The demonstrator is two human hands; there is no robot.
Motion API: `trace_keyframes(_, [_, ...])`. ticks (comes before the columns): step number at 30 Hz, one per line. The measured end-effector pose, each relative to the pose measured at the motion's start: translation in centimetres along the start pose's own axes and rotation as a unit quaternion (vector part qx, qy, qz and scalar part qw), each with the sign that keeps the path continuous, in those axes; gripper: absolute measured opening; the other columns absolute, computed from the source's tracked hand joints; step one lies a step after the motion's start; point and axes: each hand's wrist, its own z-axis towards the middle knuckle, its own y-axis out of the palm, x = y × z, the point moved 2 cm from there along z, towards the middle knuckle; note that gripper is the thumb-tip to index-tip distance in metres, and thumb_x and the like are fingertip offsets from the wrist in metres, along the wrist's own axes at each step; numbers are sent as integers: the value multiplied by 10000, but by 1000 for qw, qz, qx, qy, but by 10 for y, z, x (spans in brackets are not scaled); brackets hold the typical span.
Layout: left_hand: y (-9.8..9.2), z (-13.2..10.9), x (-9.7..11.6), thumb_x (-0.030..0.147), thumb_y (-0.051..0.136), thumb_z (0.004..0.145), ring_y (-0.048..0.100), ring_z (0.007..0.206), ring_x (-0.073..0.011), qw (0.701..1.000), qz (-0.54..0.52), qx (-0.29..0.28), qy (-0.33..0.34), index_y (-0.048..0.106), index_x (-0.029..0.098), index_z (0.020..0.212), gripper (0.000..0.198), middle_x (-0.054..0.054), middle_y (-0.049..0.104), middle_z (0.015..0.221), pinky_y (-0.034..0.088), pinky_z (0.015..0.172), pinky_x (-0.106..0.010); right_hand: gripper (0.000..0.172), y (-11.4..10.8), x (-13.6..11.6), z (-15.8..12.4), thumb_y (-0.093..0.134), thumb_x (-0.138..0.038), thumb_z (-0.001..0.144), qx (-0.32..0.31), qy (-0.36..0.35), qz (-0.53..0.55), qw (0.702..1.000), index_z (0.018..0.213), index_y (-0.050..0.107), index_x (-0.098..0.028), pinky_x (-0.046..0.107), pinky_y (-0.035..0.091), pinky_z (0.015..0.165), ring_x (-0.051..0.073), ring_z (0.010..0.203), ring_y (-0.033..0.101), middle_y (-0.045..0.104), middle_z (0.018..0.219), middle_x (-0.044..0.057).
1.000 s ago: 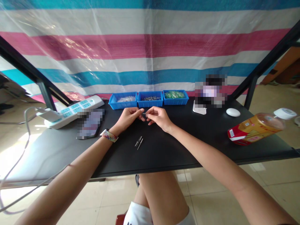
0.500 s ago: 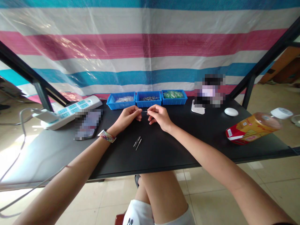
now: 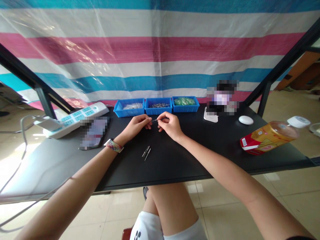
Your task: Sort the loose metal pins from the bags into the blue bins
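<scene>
A: What does the head view show at its center?

B: A seated person holds a slim dark piece (image 3: pixel 154 120) above a black table (image 3: pixel 180 163), one end pinched by the left hand (image 3: pixel 137 127), the other by the right hand (image 3: pixel 172 126). The hands are near each other but apart, bridged only by the piece.

A: Why that grip?

B: Fingertip pinches appear to suit so thin a part, leaving its middle bare.

A: And the supplies?

B: A left bin (image 3: pixel 125 113), middle bin (image 3: pixel 158 110) and right bin (image 3: pixel 186 108), all blue, sit side by side just beyond the hands, presumably for a short reach. They keep whitish pieces (image 3: pixel 133 106), metal pieces (image 3: pixel 158 105) and green pieces (image 3: pixel 184 101) separate. Loose metal parts (image 3: pixel 147 154) lie nearer the person, probably placed clear of the fingers. A power strip (image 3: pixel 75 117) and a bottle (image 3: pixel 268 137) occupy the flanks.

A: What stays hard to make out?

B: The curled fingers hide the piece's ends; at this size it may be one part or two joined. Pixelation masks most of a phone-like slab (image 3: pixel 96 133) and whatever stands behind a white item (image 3: pixel 210 116). Both forearms run out of frame.
</scene>
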Motion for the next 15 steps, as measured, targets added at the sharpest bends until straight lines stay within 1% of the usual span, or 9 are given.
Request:
trace_keyframes(3, [0,0,1,740,732,878,653,696,-188,1000,8,3,-3,707,181,823,563,-50,729,727,517,717,-318,114,0,-1,-1,715,-290,747,4,0,-18,1000,814,662,-215,226,578,477,145,583,686,646,679,-42])
trace_keyframes(6, [0,0,4,758,719,870,657,702,-194,1000,8,-5,-7,720,181,823,579,-59,736,736,523,717,-321,135,-2,-4,-1,711,-334,789,17,-10,-41,999,845,663,-222,241,571,499,149,574,671,643,665,-40])
trace_keyframes(10, [-1,-1,4,673,742,878,671,738,-198,1000,-3,-19,-6,745,182,835,494,-68,753,789,529,725,-316,114,-5,-10,-2,691,-352,849,47,-59,-94,993,852,668,-240,260,546,539,146,595,640,657,739,-14])
trace_keyframes(12, [-2,-1,3,627,741,893,676,744,-195,1000,-26,-16,-5,747,178,850,451,-70,754,807,531,723,-310,93,-6,-12,-3,689,-337,863,50,-76,-118,989,848,677,-247,271,533,561,150,613,622,669,779,1])
trace_keyframes(15, [-3,-1,-1,632,700,924,688,748,-198,998,-56,-10,-7,746,170,867,468,-83,755,832,537,714,-309,67,-6,-13,-3,685,-311,873,41,-87,-139,986,846,689,-249,281,522,591,152,625,598,688,836,13])
